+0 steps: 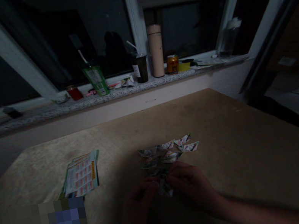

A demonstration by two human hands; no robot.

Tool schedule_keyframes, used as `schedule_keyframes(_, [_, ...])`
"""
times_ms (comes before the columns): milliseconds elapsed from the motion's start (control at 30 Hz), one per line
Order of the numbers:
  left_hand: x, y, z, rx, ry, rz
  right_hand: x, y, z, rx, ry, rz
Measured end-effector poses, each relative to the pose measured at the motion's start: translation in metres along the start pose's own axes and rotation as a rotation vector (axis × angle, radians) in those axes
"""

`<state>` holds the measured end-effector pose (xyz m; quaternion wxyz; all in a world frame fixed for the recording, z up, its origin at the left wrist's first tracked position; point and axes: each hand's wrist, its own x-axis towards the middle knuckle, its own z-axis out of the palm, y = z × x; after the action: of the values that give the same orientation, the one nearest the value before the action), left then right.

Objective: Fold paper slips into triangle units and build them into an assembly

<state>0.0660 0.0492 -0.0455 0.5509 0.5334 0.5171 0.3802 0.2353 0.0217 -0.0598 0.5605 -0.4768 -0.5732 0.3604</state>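
My left hand (pixel 139 196) and my right hand (pixel 189 182) meet low in the middle of the wooden table (pixel 230 144). Both pinch a small folded piece of printed paper (pixel 165 188) between their fingertips. Just beyond the hands lies a cluster of several folded paper pieces (pixel 168 152) with the same colourful print. A stack of printed leaflets (pixel 81 174) lies flat on the table to the left of my hands. The room is dim, so fine detail of the fold is hard to make out.
A stone window sill (pixel 51 110) runs behind the table. On it stand a green drink pouch with a straw (pixel 96 79), a dark cup with a straw (pixel 140 67), a tall beige flask (pixel 156 51), a gold can (pixel 172 64) and a small red jar (pixel 74 92).
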Motion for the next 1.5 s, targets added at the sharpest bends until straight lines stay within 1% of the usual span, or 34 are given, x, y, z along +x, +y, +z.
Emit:
schedule_keyframes(100, [0.0,-0.003,-0.001,-0.011,0.029,0.031,0.0,-0.001,-0.001,-0.041,-0.002,-0.027])
schedule_keyframes(200, [-0.001,-0.003,-0.002,0.013,0.063,0.019,0.0,-0.003,-0.002,-0.092,0.028,-0.057])
schedule_keyframes(367, [-0.003,0.004,-0.001,0.05,0.076,0.046,0.0,-0.005,-0.004,-0.114,0.08,-0.073])
schedule_keyframes(500, [-0.004,0.007,-0.002,0.136,0.112,0.163,-0.003,-0.007,-0.003,-0.091,0.081,-0.091])
schedule_keyframes(567, [-0.005,0.005,-0.004,0.18,0.088,0.214,-0.004,-0.01,-0.003,-0.099,0.088,-0.1])
schedule_keyframes(633, [-0.006,0.002,-0.005,0.186,0.037,0.241,-0.005,-0.011,-0.003,-0.119,0.097,-0.114])
schedule_keyframes(767, [-0.01,0.003,-0.003,0.083,-0.024,0.307,-0.006,-0.012,-0.004,-0.145,0.1,-0.144])
schedule_keyframes(867, [-0.013,0.005,0.002,0.079,-0.027,0.26,-0.008,-0.01,-0.003,-0.136,0.092,-0.161])
schedule_keyframes(1000, [-0.013,0.004,0.006,0.015,0.048,0.112,-0.008,-0.009,-0.001,-0.116,0.069,-0.172])
schedule_keyframes(1133, [-0.01,0.004,0.005,0.01,0.077,0.03,-0.007,-0.009,-0.001,-0.098,0.084,-0.19])
schedule_keyframes(1200, [-0.009,0.004,0.004,0.034,0.109,0.011,-0.006,-0.01,-0.001,-0.097,0.091,-0.185])
schedule_keyframes(1267, [-0.008,0.004,0.004,0.029,0.11,-0.001,-0.006,-0.01,-0.001,-0.086,0.091,-0.168])
schedule_keyframes(1333, [-0.007,0.004,0.003,0.0,0.104,-0.003,-0.006,-0.009,-0.001,-0.064,0.088,-0.156])
schedule_keyframes(1500, [-0.007,0.008,0.005,-0.075,0.135,-0.027,-0.007,-0.009,0.0,-0.001,0.079,-0.114])
